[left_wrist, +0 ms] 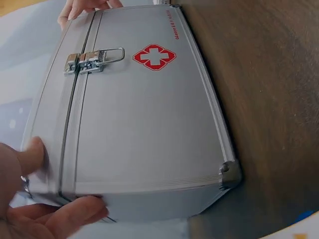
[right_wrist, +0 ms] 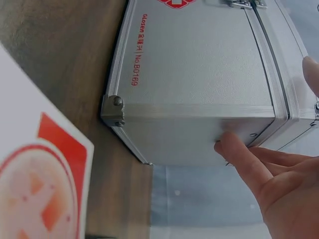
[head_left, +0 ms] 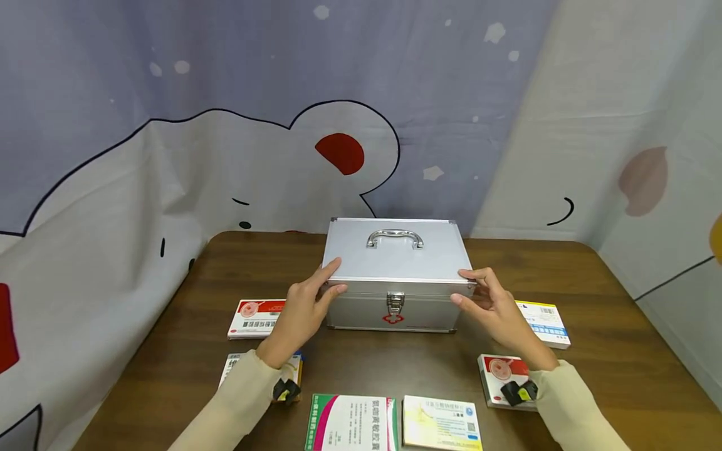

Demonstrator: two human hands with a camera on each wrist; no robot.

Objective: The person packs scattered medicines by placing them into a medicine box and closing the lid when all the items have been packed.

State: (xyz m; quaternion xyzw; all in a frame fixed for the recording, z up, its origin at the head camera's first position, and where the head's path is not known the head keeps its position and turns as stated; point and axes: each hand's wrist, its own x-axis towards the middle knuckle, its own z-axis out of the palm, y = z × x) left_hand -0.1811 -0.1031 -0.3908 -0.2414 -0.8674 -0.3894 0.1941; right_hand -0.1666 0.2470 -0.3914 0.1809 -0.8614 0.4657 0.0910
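Both hands spread loosely — we see the left hand (head_left: 301,313) touching the case (head_left: 361,313) at its left end, the right hand (head_left: 499,313) at its right, neither curled round it. The case stands between them on the table (head_left: 366,360), lid (head_left: 395,263) down, handle (head_left: 395,234) uppermost. Six boxes (head_left: 442,423) lie nearby.

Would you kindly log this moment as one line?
silver case: closed, on table; left hand: touches left end; right hand: touches right end; boxes: nearby
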